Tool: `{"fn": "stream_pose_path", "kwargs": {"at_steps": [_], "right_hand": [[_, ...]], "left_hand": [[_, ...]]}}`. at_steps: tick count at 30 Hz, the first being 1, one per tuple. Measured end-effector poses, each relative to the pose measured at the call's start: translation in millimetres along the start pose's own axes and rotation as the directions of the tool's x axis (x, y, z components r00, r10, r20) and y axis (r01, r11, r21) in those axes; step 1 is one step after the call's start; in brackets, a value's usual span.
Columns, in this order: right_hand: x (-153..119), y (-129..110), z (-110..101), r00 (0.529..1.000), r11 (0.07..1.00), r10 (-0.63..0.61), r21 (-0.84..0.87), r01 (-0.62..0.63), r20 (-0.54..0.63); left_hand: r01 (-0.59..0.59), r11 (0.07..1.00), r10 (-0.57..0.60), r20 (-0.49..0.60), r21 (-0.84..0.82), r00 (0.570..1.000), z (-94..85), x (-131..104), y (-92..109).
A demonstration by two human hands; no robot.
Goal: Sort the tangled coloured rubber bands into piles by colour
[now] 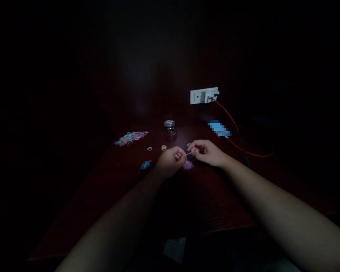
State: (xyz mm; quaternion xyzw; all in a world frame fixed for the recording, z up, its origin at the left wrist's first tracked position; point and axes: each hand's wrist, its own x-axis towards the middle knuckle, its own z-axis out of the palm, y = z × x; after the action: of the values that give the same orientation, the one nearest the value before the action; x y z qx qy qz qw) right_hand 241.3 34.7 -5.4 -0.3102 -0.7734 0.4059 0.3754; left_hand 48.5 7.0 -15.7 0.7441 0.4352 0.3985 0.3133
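Note:
My left hand (171, 160) and my right hand (208, 152) meet over the middle of the table, fingers closed in a pinch. Between their fingertips stretches a thin pale rubber band (189, 153), gripped at both ends. Just below it lies a small heap of purple rubber bands (188, 165), partly covered by my left hand. Blue rubber bands (145, 164) form another little pile left of that hand. Yellow bands (164, 147) and a single light-blue band (149, 149) rest behind it. Green bands (188, 145) peek out beside my right fingers, mostly hidden.
A large mixed heap of coloured bands (132, 138) spreads at the back left. Near the wall stands a clear lidded jar (169, 128). A blurred blue object (219, 129) lies at right, by a red cable (238, 139) running from the wall socket (204, 96). The surroundings are very dark.

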Motion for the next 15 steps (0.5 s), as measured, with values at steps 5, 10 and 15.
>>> {"fn": "stream_pose_path", "kwargs": {"at_steps": [5, 10, 15], "right_hand": [[-0.8, 0.2, 0.7, 1.0, 1.0, 0.012, -0.018, -0.012, 0.003], [0.0, -1.0, -0.4, 1.0, 0.999, 0.0, -0.046, -0.001, -0.027], [-0.1, -5.1, -6.5, 1.0, 0.994, -0.003, -0.112, 0.0, -0.026]], "left_hand": [[0.018, 1.0, -0.018, -0.013, -0.006, 1.0, 0.8, -0.4, 0.6], [0.011, 1.0, -0.011, -0.026, 0.008, 1.0, 1.9, 0.0, -1.4], [0.0, 1.0, 0.0, -0.038, -0.023, 0.999, 1.8, 0.7, -2.2]]}}
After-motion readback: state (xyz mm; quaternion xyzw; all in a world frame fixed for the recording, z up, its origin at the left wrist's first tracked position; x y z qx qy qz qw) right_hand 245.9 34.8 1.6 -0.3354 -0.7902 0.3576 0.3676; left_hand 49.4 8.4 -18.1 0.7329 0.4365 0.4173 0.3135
